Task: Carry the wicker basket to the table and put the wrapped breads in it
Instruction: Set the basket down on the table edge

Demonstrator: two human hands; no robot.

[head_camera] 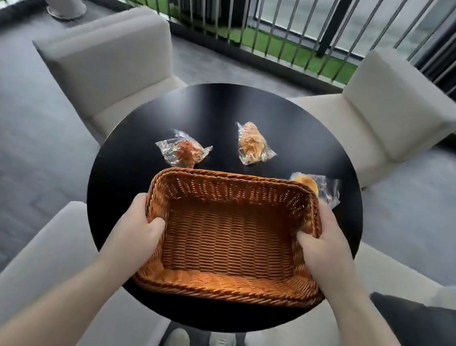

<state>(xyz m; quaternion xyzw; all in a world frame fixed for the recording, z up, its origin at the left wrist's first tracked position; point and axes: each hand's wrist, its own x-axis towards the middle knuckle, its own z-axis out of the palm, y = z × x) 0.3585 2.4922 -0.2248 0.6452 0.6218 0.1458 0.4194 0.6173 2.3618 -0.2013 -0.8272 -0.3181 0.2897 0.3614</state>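
Woven wicker, orange-brown, forms the basket (pixel 231 237), which we hold over the near half of the round black bench (pixel 121 175). Whether its base already rests on the bench or hangs just above it cannot be told from this view. The basket is empty and opens upward.

Our left hand (pixel 137 229) is clamped on the basket's left wall, thumb inside and the other fingers hidden outside. Our right hand (pixel 325 245) is clamped on the right wall in the same way.

Orientation: the basket is rectangular. Its long axis appears to run left to right, from one hand to the other, though the wide lens makes this uncertain. The far rim looks slightly raised toward the breads.

Three wrapped breads lie on the bench beyond the basket. A reddish bread (pixel 184 152) lies beyond the far left corner. A pale bread (pixel 251 144) lies beyond the far rim, well apart from it. A round bun (pixel 311 184) lies at the far right corner, partly hidden by the rim.

Procedure, in our judgement: lower the basket level, keeping both hands even, and set it short of the bun so the wrapper is not trapped under the base. Release only once the base sits flat.

Pale upholstered seats (pixel 105 58) surround the bench.
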